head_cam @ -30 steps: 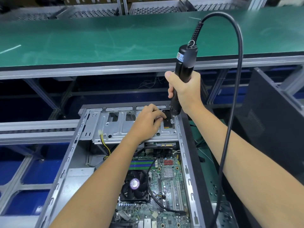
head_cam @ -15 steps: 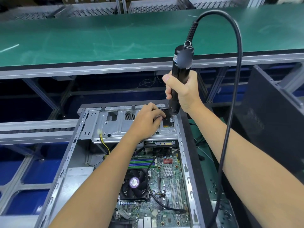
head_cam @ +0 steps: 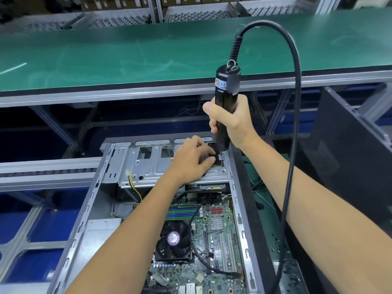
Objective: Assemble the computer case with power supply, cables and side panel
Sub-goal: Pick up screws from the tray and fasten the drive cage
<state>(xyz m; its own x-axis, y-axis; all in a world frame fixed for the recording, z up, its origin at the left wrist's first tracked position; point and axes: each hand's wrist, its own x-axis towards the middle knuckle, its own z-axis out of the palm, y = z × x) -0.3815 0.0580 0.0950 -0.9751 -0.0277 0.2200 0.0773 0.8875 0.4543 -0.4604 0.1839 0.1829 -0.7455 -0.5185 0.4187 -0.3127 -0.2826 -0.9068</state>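
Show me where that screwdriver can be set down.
Free: the green mat on the shelf behind the case, bare along its length. Crowded: the drive cage, where the left hand and right hand with the screwdriver meet, and the motherboard.

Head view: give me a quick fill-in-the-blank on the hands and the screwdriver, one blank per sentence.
1. The electric screwdriver is gripped by the ____ hand.
2. The left hand rests on the silver drive ____ at the case's far end.
3. The screwdriver's cable is coloured ____.
4. The CPU fan has a ____ sticker at its hub.

Missing words: right; bracket; black; purple
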